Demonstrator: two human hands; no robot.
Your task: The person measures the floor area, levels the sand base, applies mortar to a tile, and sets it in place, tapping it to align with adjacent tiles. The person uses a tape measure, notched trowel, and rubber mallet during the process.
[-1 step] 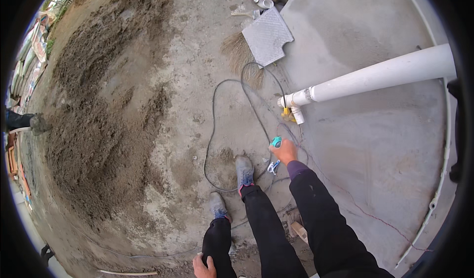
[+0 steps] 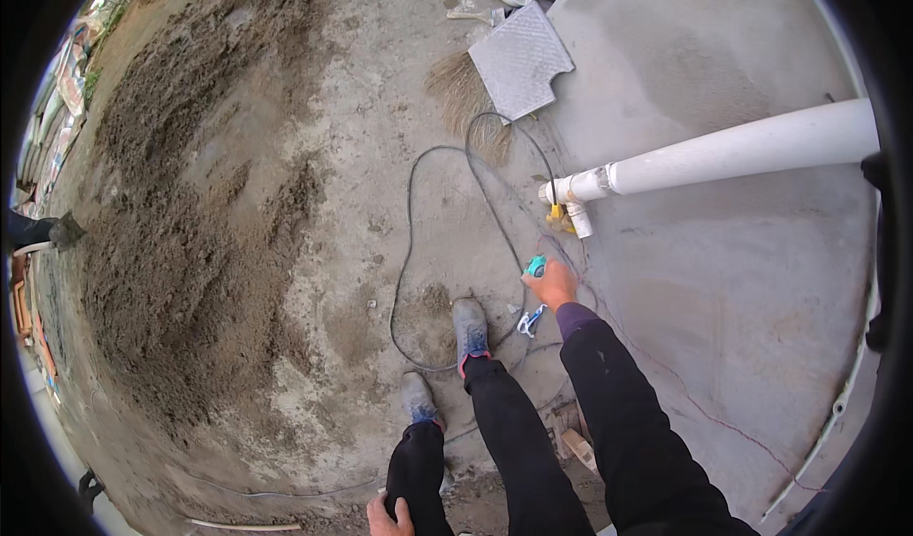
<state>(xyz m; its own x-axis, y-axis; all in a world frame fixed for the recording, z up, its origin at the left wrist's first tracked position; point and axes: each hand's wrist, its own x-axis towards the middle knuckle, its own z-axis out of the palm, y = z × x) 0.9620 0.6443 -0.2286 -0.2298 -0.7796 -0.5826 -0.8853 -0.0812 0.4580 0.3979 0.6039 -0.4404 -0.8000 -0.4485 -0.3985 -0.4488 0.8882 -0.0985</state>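
My right hand (image 2: 555, 283) reaches forward, low over the ground, and is closed around a small teal rounded object (image 2: 536, 267) that looks like a tape measure; my fingers hide part of it. Just below that hand lies a small blue-and-white item (image 2: 530, 321), whose kind I cannot make out. A dark cable (image 2: 411, 241) loops over the ground beside the hand. At the lower edge, my left hand (image 2: 388, 515) rests on my left leg, thumb apart from the fingers, with nothing visible in it.
A white pipe (image 2: 742, 151) with a tee end and a yellow fitting (image 2: 555, 214) juts in from the right. Beyond lie a straw broom (image 2: 461, 94) and a grey panel (image 2: 521, 60). Wet sand or mortar (image 2: 190, 222) is heaped at left, near another person's boot (image 2: 67, 231).
The whole view has shifted slightly. My right hand keeps its hold on the teal object, and my left hand stays on the leg.
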